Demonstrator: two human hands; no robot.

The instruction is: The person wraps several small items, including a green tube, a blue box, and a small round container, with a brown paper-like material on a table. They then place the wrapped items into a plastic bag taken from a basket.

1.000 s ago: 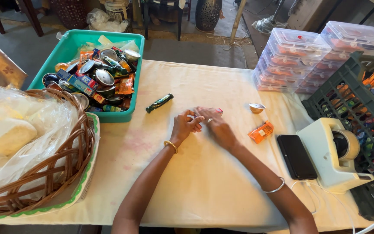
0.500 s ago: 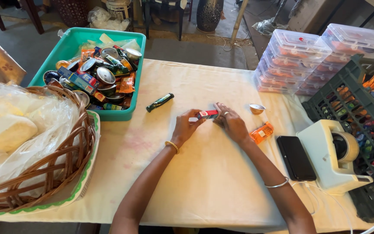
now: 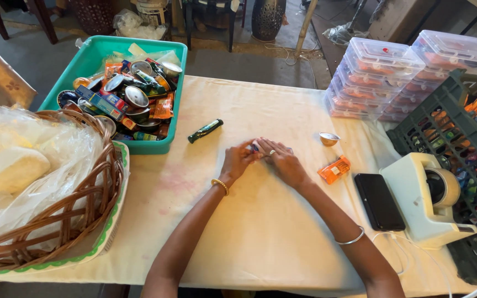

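A table [image 3: 238,232] under a pale cloth carries a green tray [image 3: 97,58] of tins and wrappers, a wicker basket [image 3: 56,221] on a green-edged plate, a dark tube [image 3: 205,130], a small metal cup [image 3: 328,138], an orange packet [image 3: 334,169], a black phone [image 3: 379,201], a tape dispenser [image 3: 429,201], stacked clear boxes [image 3: 382,77] and a dark crate [image 3: 470,165]

Orange packet [image 3: 333,169] beside dark phone screen [image 3: 379,201]; colourful packets fill teal tub [image 3: 92,58].

Matt cream cloth [image 3: 260,232] over table, faintly stained. Woven wicker basket [image 3: 92,204] lined with crinkled clear plastic film [image 3: 45,154]; smooth teal plastic tub [image 3: 92,55] of shiny metal tins [image 3: 137,96]. Glossy black phone [image 3: 379,201]; clear plastic boxes [image 3: 382,63].
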